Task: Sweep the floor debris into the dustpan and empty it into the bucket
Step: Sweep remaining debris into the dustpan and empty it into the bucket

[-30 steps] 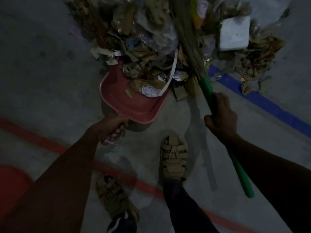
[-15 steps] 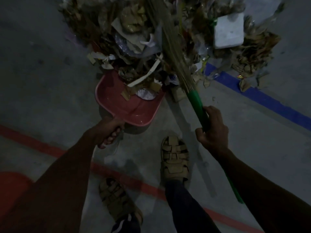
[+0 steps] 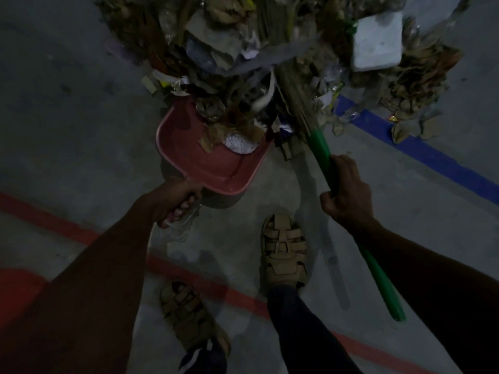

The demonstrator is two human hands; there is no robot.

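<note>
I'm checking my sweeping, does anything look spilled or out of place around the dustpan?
Mostly as expected. The dustpan holds some scraps, but a piece of cardboard lies on the floor just past its right edge, beside the broom, having missed the pan. The debris pile also covers part of the blue line.

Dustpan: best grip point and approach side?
Grip the dustpan by its handle at the near, closed end, coming from the person's side, as the left hand does now. The open mouth faces the debris pile and already holds scraps, so a rear grip keeps the mouth clear and the pan steady.
</note>
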